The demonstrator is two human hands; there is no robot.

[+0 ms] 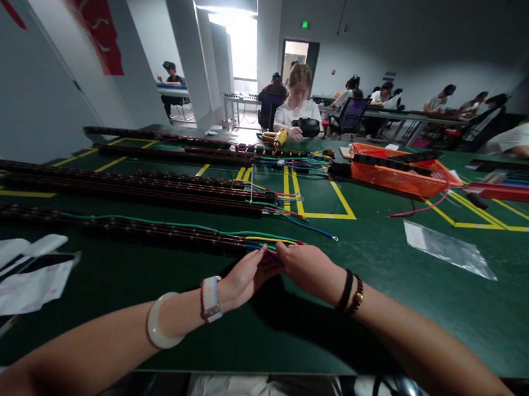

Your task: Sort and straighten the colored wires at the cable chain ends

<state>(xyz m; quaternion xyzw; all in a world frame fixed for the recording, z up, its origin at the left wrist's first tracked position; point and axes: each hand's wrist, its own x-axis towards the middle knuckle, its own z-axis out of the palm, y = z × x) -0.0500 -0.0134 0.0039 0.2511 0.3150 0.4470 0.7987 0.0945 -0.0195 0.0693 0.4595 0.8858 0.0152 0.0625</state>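
My left hand (pixel 244 277) and my right hand (pixel 307 267) meet at the right end of the nearest long black strip (pixel 120 228) on the green table (pixel 421 296). Both hands pinch the coloured wires (pixel 270 241) that come out of that end: yellow, green, blue and red. A green wire runs along the top of the strip. My left wrist wears a pale bangle and a woven band. My right wrist has dark bead bracelets.
Two more long black strips (pixel 132 184) with wires lie further back. An orange tray (pixel 399 172) stands at the back right, a clear plastic bag (pixel 448 248) to the right, white papers (pixel 15 282) at the left. A person (pixel 298 106) sits opposite; others work behind.
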